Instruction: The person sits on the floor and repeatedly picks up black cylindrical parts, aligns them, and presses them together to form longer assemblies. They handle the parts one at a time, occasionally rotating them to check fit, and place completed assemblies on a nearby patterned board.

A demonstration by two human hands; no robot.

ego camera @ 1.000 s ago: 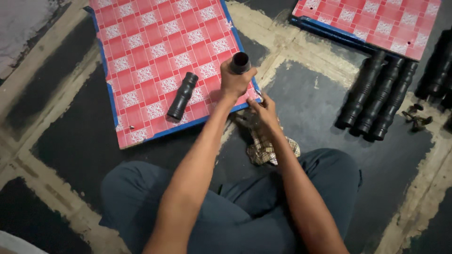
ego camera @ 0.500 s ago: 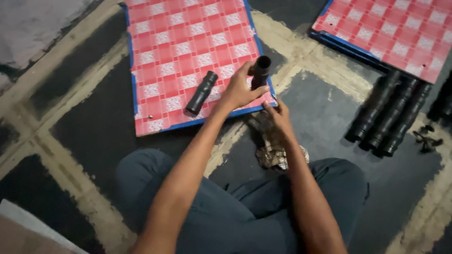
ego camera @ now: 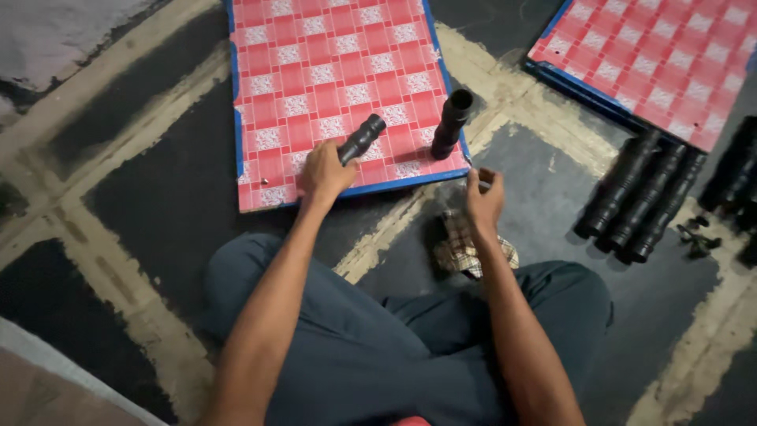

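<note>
black tube (ego camera: 362, 139) lying on checked board (ego camera: 315, 71) | left hand (ego camera: 323, 172) gripping its end | second tube (ego camera: 451, 124) upright near board edge | right hand (ego camera: 483, 199) loosely curled, pinching something small, cannot tell what

The left hand (ego camera: 323, 172) is gripping the near end of a black ribbed plastic tube (ego camera: 362, 139) that is lying on a red-and-white checked board with a blue edge (ego camera: 315, 71), while a second black tube (ego camera: 451, 124) is standing upright near that board's right edge. The right hand (ego camera: 483, 199) is hovering over the dark floor (ego camera: 126, 205) just beside the board's corner, pinching what seems to be a small piece, too small to identify. More black tubes (ego camera: 643, 201) are lying side by side on the floor to the right, below a second checked board (ego camera: 662, 55).
</note>
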